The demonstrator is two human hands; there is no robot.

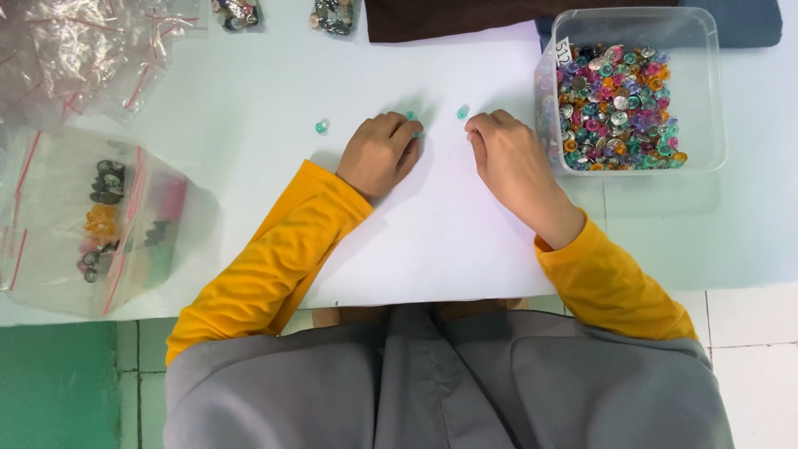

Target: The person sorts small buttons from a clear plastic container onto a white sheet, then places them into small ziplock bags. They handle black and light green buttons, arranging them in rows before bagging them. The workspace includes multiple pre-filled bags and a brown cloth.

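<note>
My left hand [381,153] rests knuckles-up on a white sheet [465,249], fingers curled, with a small teal bead [411,115] at its fingertips. My right hand [509,158] lies beside it, fingers bent under, just below another teal bead [462,111]. A third teal bead [321,126] lies apart to the left. Whether either hand pinches a bead is hidden by the fingers. Both arms wear yellow sleeves.
A clear plastic tub [706,100] of several mixed coloured beads stands to the right. Zip bags [100,216] with sorted beads lie at the left, empty bags [75,50] behind them. Two small bead bags [332,15] and a brown cloth [449,18] sit at the far edge.
</note>
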